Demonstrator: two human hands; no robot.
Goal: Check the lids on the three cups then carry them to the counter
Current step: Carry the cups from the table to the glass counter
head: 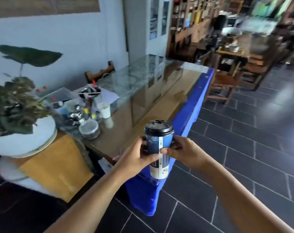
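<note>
1. Cup (pixel 158 148), blue with a white base and a black lid (pixel 159 127), is held upright in the air between both hands, above the near blue edge of the tabletop (pixel 161 98) and the dark tiled floor (pixel 243 148).
2. Left hand (pixel 136 157) is curled around the cup's left side, its thumb lying across the front of the cup near the middle.
3. Right hand (pixel 183 152) grips the cup's right side, thumb tip pressed on the front just beside the left thumb; its fingers wrap behind the cup, out of sight.
4. Both forearms reach forward from the lower edge of the view and converge at the cup, wrists roughly level.
5. The lid sits on the cup's rim and looks fully seated, though motion blur makes the seam hard to judge.
6. Only one cup is in the hands.
7. On the tabletop to the left stand a small white cup (pixel 105 109), a metal bowl (pixel 90 129), a cluttered clear tray (pixel 65 101) and a white planter (pixel 23 137) with dried foliage.
8. Wooden chairs (pixel 227 81) stand on the floor beyond the tabletop's far end.
</note>
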